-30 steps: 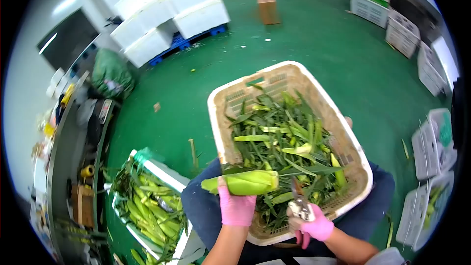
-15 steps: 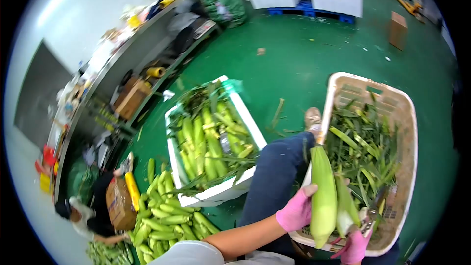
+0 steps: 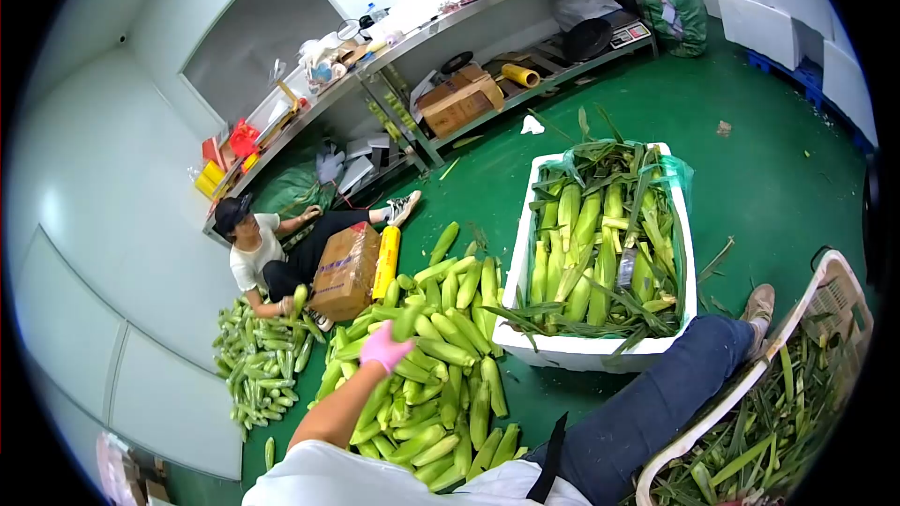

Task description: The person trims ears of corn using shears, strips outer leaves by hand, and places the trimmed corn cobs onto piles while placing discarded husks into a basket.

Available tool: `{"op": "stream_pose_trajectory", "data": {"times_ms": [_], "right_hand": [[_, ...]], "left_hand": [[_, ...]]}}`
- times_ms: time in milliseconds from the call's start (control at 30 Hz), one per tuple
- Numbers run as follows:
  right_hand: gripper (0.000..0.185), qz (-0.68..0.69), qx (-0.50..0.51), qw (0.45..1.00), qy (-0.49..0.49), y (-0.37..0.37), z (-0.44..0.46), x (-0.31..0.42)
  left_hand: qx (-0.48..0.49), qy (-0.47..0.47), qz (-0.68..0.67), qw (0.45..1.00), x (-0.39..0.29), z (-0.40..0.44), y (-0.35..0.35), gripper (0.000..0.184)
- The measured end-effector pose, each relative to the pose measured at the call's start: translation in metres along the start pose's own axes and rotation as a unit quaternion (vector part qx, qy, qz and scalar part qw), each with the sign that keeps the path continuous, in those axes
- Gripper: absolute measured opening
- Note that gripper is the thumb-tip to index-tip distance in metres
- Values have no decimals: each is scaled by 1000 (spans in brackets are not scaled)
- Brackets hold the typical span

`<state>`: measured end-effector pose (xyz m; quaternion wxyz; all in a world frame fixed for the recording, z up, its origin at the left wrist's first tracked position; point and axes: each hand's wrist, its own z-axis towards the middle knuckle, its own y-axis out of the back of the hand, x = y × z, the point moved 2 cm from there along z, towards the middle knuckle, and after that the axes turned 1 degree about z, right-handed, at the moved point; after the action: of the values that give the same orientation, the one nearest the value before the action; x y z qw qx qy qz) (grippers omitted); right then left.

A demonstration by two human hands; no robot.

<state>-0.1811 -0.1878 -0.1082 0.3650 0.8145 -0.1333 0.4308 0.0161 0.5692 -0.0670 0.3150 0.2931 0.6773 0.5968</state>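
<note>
My left hand [image 3: 385,348], in a pink glove, is stretched out over a heap of trimmed green ears of corn [image 3: 453,329] on the floor. Its fingers are around one ear of corn [image 3: 406,322], which is blurred and sticks out past the far side of the hand. My right hand is outside the view. To the right of the heap, a white foam box [image 3: 691,253] is packed with unhusked corn and loose leaves. Beyond my leg, a tilted plastic crate [image 3: 786,338] contains cut green husks [image 3: 750,422].
A person [image 3: 258,248] sits on the floor at the left beside a pile of wrapped corn [image 3: 255,370]. A cardboard box [image 3: 345,272] and a yellow roll [image 3: 386,262] stand behind the heap. A cluttered metal shelf [image 3: 412,45] runs along the wall.
My view has swung left. My left hand, with an ear of corn, has moved from above the crate to the heap. My right hand, earlier gripping clippers at another ear, has left the view.
</note>
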Motion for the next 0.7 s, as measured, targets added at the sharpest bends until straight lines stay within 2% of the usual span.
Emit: {"op": "stream_pose_trajectory", "data": {"times_ms": [33, 100, 167, 200, 233, 267, 333, 367, 400, 433, 467, 500, 567, 600, 700], "right_hand": [[47, -4, 12, 1000, 4, -6, -1, 4], [47, -4, 25, 1000, 6, -16, -5, 10], [48, -3, 32, 999, 3, -24, -9, 14], [48, -3, 37, 999, 3, -24, -11, 16], [49, -6, 41, 999, 2, -28, -12, 18], [49, -7, 47, 999, 0, -33, -15, 19], [50, -5, 52, 999, -6, -40, -20, 18], [50, -3, 55, 998, -8, -41, -23, 17], [50, -1, 49, 999, -16, -46, -25, 18], [51, 3, 49, 999, -24, -47, -27, 16], [51, 6, 51, 998, -28, -48, -28, 16], [51, 8, 50, 998, -33, -48, -28, 16], [52, 12, 55, 997, -44, -49, -30, 16], [52, 15, 56, 997, -46, -50, -29, 15], [53, 31, 60, 996, -53, -52, -31, 13]], "left_hand": [[9, 41, 27, 999, 35, 11, -7, 87], [-66, 182, 83, 978, 27, -3, 11, 83], [-246, 66, 132, 958, 6, 19, -13, 78], [-215, -33, -11, 976, -42, 24, -9, 74], [-248, -207, -98, 941, -80, 43, -28, 68], [-218, -259, -189, 922, -120, 59, -52, 59], [-98, -306, -306, 896, -245, 52, -53, 44], [-87, -349, -369, 857, -296, 63, -80, 37], [-5, -371, -452, 811, -348, 76, -109, 34], [53, -337, -449, 826, -394, 62, -112, 38], [116, -289, -433, 846, -428, 78, -147, 52], [65, -275, -187, 941, -457, 71, -149, 76], [63, -215, -4, 975, -486, 43, -162, 94], [61, -200, 23, 978, -493, 30, -157, 101], [25, -311, -120, 942, -486, 10, -175, 89]]}}
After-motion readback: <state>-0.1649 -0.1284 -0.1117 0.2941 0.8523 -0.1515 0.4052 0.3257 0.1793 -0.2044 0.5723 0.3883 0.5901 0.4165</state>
